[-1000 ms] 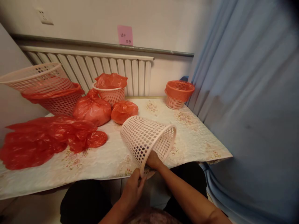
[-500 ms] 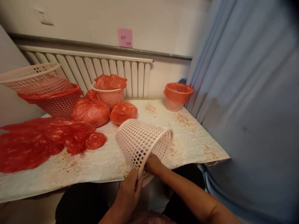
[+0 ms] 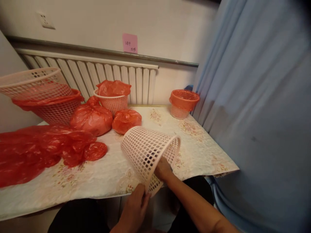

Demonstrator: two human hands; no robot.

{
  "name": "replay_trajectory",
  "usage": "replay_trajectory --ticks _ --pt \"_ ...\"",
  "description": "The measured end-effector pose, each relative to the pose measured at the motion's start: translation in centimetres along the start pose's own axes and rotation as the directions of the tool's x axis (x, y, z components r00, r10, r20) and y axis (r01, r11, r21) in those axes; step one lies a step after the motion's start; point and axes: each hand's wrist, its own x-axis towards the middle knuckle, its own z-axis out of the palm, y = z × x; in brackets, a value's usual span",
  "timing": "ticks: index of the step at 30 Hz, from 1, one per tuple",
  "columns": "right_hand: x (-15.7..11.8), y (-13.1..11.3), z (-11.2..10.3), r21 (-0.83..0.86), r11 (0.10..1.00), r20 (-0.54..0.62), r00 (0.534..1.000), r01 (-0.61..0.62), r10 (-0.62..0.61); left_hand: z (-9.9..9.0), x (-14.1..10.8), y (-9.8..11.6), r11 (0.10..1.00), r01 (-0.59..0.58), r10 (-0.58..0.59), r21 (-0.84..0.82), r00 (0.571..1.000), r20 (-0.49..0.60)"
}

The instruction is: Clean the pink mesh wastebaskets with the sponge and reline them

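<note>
A pale pink perforated basket lies tilted on its side at the table's front edge, its mouth facing right and toward me. My left hand grips the lower part of its rim, fingers closed. My right hand reaches in through the mouth; its fingers are hidden inside, and something dark shows through the holes near them. Behind the basket sit a small tied red bag and a larger one.
Loose red plastic bags spread over the left of the flowered tablecloth. Stacked baskets stand at the back left, a red-lined basket at the back, another at the back right. A blue curtain hangs at right.
My right hand has shifted slightly up and right inside the basket. My left hand has moved slightly lower with the rim. The whole view has shifted a little.
</note>
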Motion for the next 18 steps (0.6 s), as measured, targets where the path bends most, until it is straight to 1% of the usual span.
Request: replay_trajectory --ticks 4,7,9,11,13,16,18 --pt "0.0 -0.2 -0.2 -0.007 1.0 0.004 1.0 -0.014 0.014 1.7 -0.4 -1.5 0.997 0.048 -0.042 -0.064 0.995 0.085" --pt "0.0 -0.8 -0.7 0.028 0.999 0.004 0.999 -0.043 0.043 2.3 -0.4 -2.0 0.996 0.055 -0.048 -0.071 0.995 0.087" --pt "0.0 -1.6 -0.9 0.091 0.994 0.019 0.998 -0.059 0.058 2.3 -0.4 -2.0 0.995 0.049 -0.043 -0.082 0.996 0.077" --pt "-0.1 -2.7 -0.9 0.207 0.974 0.049 0.996 -0.087 0.078 2.0 -0.6 -1.8 0.995 0.039 -0.033 -0.095 0.997 0.063" --pt "-0.1 -3.9 -0.9 0.324 0.939 0.089 0.992 -0.112 0.087 1.3 -0.7 -1.3 0.996 0.013 -0.011 -0.087 1.0 0.024" --pt "0.0 -5.9 -1.3 0.434 0.893 0.136 0.989 -0.117 0.063 -0.3 -0.6 -0.2 0.998 -0.056 0.053 -0.028 0.994 -0.091" --pt "0.1 -7.3 -2.0 0.554 0.822 0.148 0.987 -0.132 0.059 -1.3 -0.5 0.6 0.995 -0.094 0.096 0.021 0.983 -0.156"
